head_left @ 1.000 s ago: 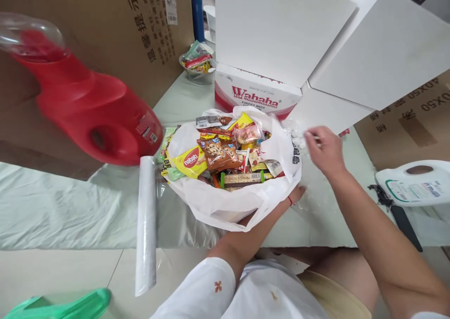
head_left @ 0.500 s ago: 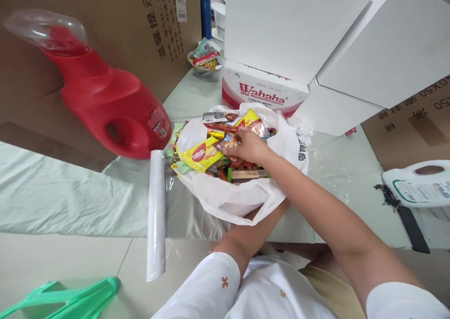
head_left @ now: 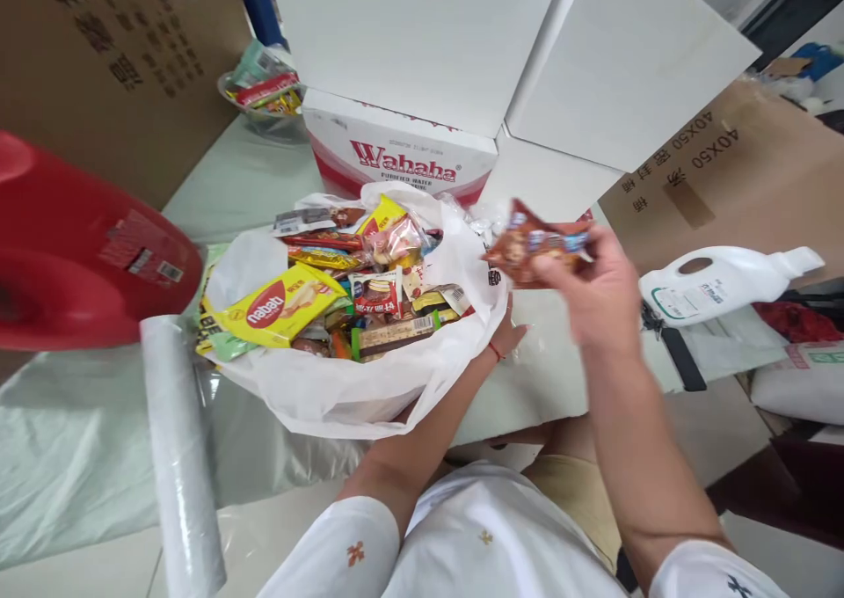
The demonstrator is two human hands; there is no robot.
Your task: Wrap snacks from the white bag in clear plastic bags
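The snack packet (head_left: 529, 244) is glossy film, the carrier bag (head_left: 343, 397) crinkled plastic, the upper-left carton (head_left: 178, 110) matt cardboard.

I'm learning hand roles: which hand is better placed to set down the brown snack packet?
Likely the right hand, holding the brown snack packet; the left hand is beside the white plastic bag.

The right hand (head_left: 603, 286) held a brown, glossy plastic snack packet (head_left: 524, 251) beside an open white plastic bag (head_left: 349, 396) of colourful wrapped snacks (head_left: 375, 296); the left hand (head_left: 507, 334) showed partly behind the bag.
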